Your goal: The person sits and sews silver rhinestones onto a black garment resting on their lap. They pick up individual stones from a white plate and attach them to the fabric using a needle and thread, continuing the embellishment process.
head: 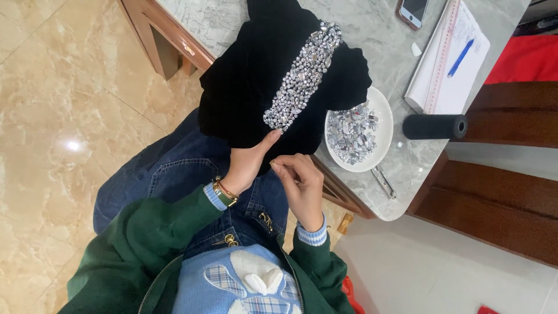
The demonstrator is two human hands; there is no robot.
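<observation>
you are sitting at the marble table (372, 23) with a black velvet garment (256, 75) draped over its edge and down toward your lap, and this looks like the middle of beading work. a dense strip of clear rhinestones (302, 75) runs down the middle of the garment, ending just above your fingers, so the band seems largely filled and the work is at its lower end.

your left hand (250, 163) grips the garment's bottom edge, thumb on top just below the strip's end, fingers closed on the cloth underneath. your right hand (299, 183) sits just beside the garment's hem, fingertips pinched tightly together; whatever they hold, likely a needle or thread, is too fine to make out, so i cannot tell what it is.

beside the garment, toward the table's corner, stands a white plate (381, 104) heaped with loose stones (351, 131), a metal tool (383, 181) lies just below it, and a black spool (435, 126) rests beyond the plate. farther from the garment lie a notepad with a blue pen (460, 57) and a phone (412, 11).

the next move, in my judgement, calls for keeping the velvet taut with your left hand while the right works precisely at the strip's end.
</observation>
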